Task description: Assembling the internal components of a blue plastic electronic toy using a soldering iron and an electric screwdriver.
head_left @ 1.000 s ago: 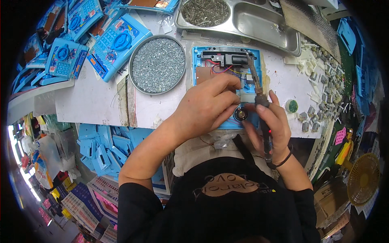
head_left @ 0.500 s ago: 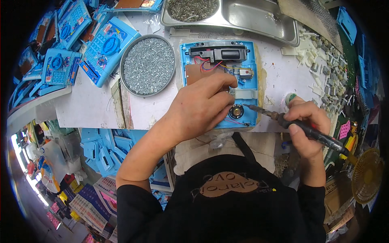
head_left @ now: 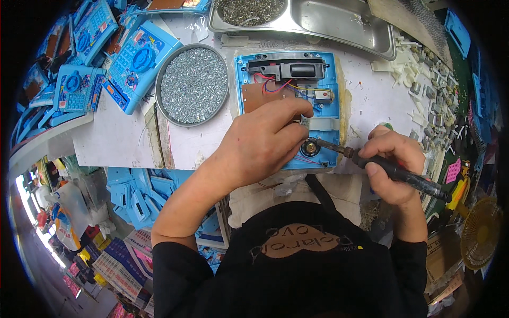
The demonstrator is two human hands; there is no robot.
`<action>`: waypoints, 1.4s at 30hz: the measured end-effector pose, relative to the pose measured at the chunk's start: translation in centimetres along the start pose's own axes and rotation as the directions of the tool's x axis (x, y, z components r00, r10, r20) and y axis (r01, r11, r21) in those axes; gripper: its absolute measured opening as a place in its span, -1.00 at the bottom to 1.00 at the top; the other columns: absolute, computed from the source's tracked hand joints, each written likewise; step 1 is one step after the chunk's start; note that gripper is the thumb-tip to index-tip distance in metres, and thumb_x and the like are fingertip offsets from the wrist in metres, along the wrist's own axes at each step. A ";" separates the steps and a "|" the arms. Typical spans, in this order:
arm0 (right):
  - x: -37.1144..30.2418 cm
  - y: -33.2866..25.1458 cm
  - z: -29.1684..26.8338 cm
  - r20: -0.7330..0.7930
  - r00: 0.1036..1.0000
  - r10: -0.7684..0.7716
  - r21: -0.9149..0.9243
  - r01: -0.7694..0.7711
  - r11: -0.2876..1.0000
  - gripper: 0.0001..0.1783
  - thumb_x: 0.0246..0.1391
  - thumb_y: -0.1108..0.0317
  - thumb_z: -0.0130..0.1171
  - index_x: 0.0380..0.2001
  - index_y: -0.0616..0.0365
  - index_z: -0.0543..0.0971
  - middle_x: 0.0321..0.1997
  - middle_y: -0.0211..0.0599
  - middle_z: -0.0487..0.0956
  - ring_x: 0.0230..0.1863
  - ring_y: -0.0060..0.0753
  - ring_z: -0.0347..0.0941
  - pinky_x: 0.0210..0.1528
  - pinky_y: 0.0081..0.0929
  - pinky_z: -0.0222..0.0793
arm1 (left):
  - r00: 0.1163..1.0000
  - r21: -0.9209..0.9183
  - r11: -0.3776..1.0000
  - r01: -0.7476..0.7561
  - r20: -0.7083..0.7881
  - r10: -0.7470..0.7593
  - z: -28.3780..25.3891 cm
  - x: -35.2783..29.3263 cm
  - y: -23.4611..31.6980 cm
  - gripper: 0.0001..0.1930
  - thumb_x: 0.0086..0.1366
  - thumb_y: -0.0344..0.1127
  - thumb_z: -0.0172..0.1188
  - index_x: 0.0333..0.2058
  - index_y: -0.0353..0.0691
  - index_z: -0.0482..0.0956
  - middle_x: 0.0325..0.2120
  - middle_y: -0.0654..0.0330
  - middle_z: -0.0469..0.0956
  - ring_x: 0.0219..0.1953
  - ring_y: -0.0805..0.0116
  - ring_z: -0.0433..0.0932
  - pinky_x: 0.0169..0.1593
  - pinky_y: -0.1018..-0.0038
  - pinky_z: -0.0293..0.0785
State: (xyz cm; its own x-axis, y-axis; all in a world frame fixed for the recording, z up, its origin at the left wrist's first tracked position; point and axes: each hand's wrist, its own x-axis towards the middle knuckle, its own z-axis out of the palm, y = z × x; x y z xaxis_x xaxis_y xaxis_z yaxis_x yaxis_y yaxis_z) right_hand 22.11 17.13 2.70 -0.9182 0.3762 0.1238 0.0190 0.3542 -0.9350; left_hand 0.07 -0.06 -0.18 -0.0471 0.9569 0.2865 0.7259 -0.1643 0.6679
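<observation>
A blue plastic toy casing (head_left: 330, 63) lies open on the worktable, its inside facing up. My left hand (head_left: 260, 140) rests over its middle and lower left, fingers bent and pressed together; whatever they pinch is hidden. My right hand (head_left: 395, 164) grips the black handle of a soldering iron (head_left: 382, 164), whose tip reaches the edge of a small round speaker (head_left: 310, 148) in the casing. Also inside are a brown circuit board (head_left: 254, 98), a black part (head_left: 302, 70), a small motor (head_left: 322, 96) and thin coloured wires. A green thing (head_left: 388, 126) peeks out behind my right fingers.
A round metal dish (head_left: 228, 79) of small screws stands left of the casing. Beyond it lies a divided steel tray (head_left: 339, 32). Blue casings (head_left: 140, 63) are heaped at the left; small white and grey parts (head_left: 424, 95) spread at the right. A fan (head_left: 480, 230) stands at far right.
My right hand has moved left with the soldering iron, bringing its tip to the speaker's upper edge. My left hand has stayed nearly in place.
</observation>
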 end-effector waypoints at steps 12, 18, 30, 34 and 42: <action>0.2 0.1 0.3 0.004 1.000 -0.022 -0.029 0.022 0.999 -0.77 -0.13 0.47 0.33 -0.31 0.21 0.65 -0.51 -0.33 0.54 -0.62 -0.49 0.36 -0.49 -0.52 0.24 | 1.000 0.027 1.000 -0.006 0.018 0.005 0.0 -0.1 0.0 -0.72 -0.02 -0.54 0.41 -0.29 -0.23 0.60 -0.07 0.06 0.57 -0.13 0.08 0.64 -0.16 0.32 0.62; 0.6 0.1 0.0 0.026 0.998 -0.058 -0.065 0.059 0.996 -0.76 -0.16 0.47 0.33 -0.32 0.20 0.65 -0.55 -0.35 0.52 -0.61 -0.45 0.35 -0.49 -0.50 0.24 | 1.000 0.051 0.999 -0.013 0.025 0.011 0.0 -0.1 0.2 -0.72 -0.01 -0.53 0.41 -0.28 -0.22 0.60 -0.08 0.09 0.58 -0.10 0.07 0.63 -0.13 0.30 0.62; -0.4 0.0 -1.2 -0.067 0.996 -0.063 0.032 0.065 0.997 -0.75 -0.11 0.47 0.30 -0.28 0.29 0.63 -0.54 -0.34 0.52 -0.57 -0.53 0.32 -0.49 -0.55 0.19 | 1.000 0.056 0.998 -0.012 0.013 0.011 0.1 -0.2 0.1 -0.72 -0.01 -0.54 0.41 -0.29 -0.23 0.60 -0.10 0.08 0.58 -0.13 0.08 0.64 -0.16 0.31 0.62; -0.7 0.1 -1.7 -0.086 0.992 -0.093 0.040 0.097 0.995 -0.75 -0.07 0.45 0.29 -0.27 0.32 0.61 -0.53 -0.33 0.52 -0.56 -0.52 0.32 -0.48 -0.54 0.18 | 1.000 -0.014 1.000 0.009 0.008 -0.009 -0.2 0.1 0.1 -0.74 0.01 -0.55 0.41 -0.28 -0.24 0.62 -0.10 0.07 0.57 -0.16 0.10 0.64 -0.18 0.33 0.61; -0.9 0.2 -1.9 -0.095 0.991 -0.091 0.034 0.095 0.995 -0.75 -0.05 0.46 0.29 -0.25 0.33 0.60 -0.49 -0.29 0.55 -0.55 -0.51 0.33 -0.47 -0.55 0.19 | 1.000 -0.001 1.000 0.013 0.018 -0.013 0.1 0.6 0.5 -0.74 0.00 -0.55 0.40 -0.28 -0.24 0.65 -0.11 0.09 0.56 -0.20 0.13 0.63 -0.20 0.33 0.59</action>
State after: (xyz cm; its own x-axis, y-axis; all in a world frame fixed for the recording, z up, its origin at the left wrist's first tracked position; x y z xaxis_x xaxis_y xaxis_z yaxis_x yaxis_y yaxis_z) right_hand 23.64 18.49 3.00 -0.8744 0.4218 0.2396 -0.0817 0.3588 -0.9298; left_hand 0.51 0.48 0.29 -0.0440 0.9631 0.2653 0.7247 -0.1521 0.6720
